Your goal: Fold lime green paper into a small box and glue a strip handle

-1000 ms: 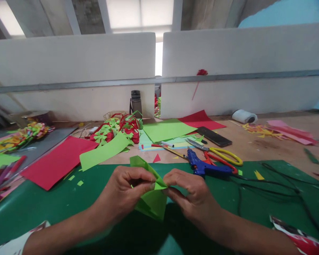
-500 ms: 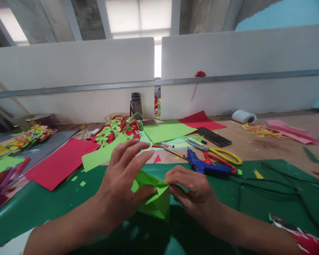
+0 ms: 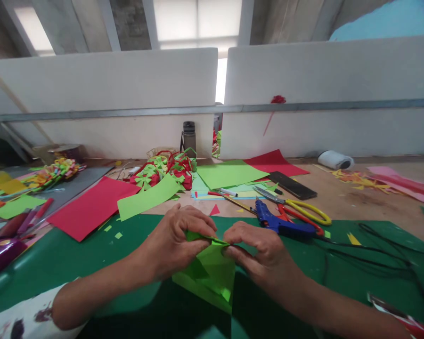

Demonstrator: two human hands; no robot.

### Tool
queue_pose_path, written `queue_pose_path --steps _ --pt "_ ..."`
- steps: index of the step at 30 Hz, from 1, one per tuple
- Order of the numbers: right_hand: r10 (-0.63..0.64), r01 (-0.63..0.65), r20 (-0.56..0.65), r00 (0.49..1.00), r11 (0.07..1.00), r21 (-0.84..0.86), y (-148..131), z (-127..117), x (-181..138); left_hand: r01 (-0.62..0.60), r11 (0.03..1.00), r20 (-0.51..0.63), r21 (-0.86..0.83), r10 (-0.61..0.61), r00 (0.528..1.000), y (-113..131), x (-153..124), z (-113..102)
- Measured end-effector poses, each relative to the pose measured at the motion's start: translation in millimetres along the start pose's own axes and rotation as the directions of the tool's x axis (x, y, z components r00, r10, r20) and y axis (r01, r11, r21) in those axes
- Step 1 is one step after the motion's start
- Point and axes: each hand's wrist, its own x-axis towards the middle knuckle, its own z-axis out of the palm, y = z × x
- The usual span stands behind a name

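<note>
A folded piece of bright green paper (image 3: 212,278) is held up between both hands, above the green mat (image 3: 102,263). My left hand (image 3: 182,233) pinches its upper folded edge, with the fingers over the back and the thumb in front. At the upper right corner of the paper, the thumb and forefinger of my right hand (image 3: 254,247) grip the same edge. Both hands are close together, their fingertips only slightly apart. Part of the paper's top is hidden behind my left fingers.
Beyond my right hand lie a blue glue gun (image 3: 279,223) with a black cord, yellow-handled scissors (image 3: 304,209) and a phone (image 3: 292,184). Red paper (image 3: 93,205) and green paper sheets (image 3: 229,174) spread behind. A dark bottle (image 3: 189,136) stands by the white partition (image 3: 109,84).
My left fingers, raised and spread before, have come down onto the paper's upper edge. The paper is now folded more flatly there. The view has shifted slightly left.
</note>
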Motion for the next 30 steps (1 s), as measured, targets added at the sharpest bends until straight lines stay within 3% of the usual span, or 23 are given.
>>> queue_pose_path --steps 10,21,30 --pt "0.000 0.000 -0.002 1.000 1.000 0.004 -1.6 -2.1 1.5 -0.089 0.993 0.033 -0.077 0.092 0.995 0.1 0.6 -3.1" --pt "0.024 -0.024 -0.029 0.999 1.000 0.012 -6.8 -2.6 3.4 -0.111 0.989 0.007 -0.094 0.112 0.994 -4.5 -0.8 -0.7" --pt "0.004 -0.004 -0.020 1.000 1.000 -0.011 -5.7 -0.1 2.9 -0.133 0.987 0.061 0.088 0.128 0.990 0.1 -0.8 -0.4"
